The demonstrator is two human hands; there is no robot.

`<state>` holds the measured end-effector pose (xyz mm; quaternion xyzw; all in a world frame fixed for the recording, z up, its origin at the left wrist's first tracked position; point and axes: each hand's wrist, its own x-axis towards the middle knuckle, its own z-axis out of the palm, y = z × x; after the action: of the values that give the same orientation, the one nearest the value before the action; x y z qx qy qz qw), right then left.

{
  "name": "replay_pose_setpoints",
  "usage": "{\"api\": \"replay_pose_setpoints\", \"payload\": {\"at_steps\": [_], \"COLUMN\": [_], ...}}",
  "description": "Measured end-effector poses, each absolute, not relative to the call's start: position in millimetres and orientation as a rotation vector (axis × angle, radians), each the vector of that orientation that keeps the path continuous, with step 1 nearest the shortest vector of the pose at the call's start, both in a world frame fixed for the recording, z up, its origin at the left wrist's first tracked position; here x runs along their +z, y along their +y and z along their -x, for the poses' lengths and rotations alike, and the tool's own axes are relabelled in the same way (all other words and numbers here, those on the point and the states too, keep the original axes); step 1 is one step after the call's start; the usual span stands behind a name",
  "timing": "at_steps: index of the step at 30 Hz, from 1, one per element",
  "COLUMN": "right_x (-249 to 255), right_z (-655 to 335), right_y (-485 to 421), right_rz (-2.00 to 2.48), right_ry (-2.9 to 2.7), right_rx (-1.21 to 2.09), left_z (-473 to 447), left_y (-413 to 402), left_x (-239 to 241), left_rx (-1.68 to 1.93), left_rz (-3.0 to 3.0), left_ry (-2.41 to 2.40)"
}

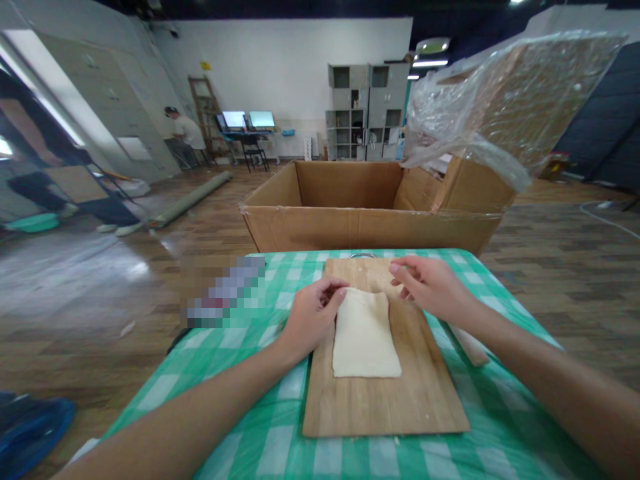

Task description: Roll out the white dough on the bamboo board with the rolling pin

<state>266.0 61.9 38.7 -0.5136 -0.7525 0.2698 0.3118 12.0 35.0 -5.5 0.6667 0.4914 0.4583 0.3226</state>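
A flat, pale, roughly rectangular sheet of dough lies on a wooden cutting board. At its far left corner, my left hand pinches the edge between thumb and fingers. My right hand hovers over the far right part of the board, beside the dough's far right corner and apart from it. Its fingers are loosely bent, with nothing visible in them. Partly hidden under my right forearm, a wooden rolling pin rests to the right of the board.
A green-and-white checked cloth covers the table. A blurred-out item sits at its left edge. Beyond the table stands a large open cardboard box with plastic-wrapped cardboard. Two people are in the background at left.
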Motion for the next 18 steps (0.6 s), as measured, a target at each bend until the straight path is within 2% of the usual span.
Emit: {"api": "replay_pose_setpoints", "payload": {"at_steps": [2,4,7,10,12,14,18], "right_x": [52.3,61.3,61.6,52.6,47.9,48.0,64.1], "right_z": [-287.5,-308.7,-329.8,-336.3,-338.1,-341.4,-342.1], "right_y": [71.9,79.8,85.9,89.6,93.0,96.6,93.8], "right_rz": [1.6,1.883,2.143,2.112,2.088,2.148,2.026], "right_ry": [-2.131,-2.265,-2.45,-2.508,-2.459,-2.338,-2.21], "right_rx": [0.218,0.05,0.356,0.844,0.989,0.949,0.589], "left_z": [-8.8,-5.6,-2.7,-2.3,-3.0,-4.1,-2.9], "left_y": [36.5,39.2,42.9,42.7,40.3,37.6,36.5], "left_x": [-5.0,-5.0,-4.8,-2.5,-0.2,1.6,3.0], "left_rx": [1.213,1.239,1.208,1.137,1.124,1.116,1.141], "left_rz": [-1.883,-1.948,-1.981,-2.037,-2.072,-2.083,-2.021], "left_ry": [1.362,1.42,1.481,1.481,1.449,1.401,1.385]}}
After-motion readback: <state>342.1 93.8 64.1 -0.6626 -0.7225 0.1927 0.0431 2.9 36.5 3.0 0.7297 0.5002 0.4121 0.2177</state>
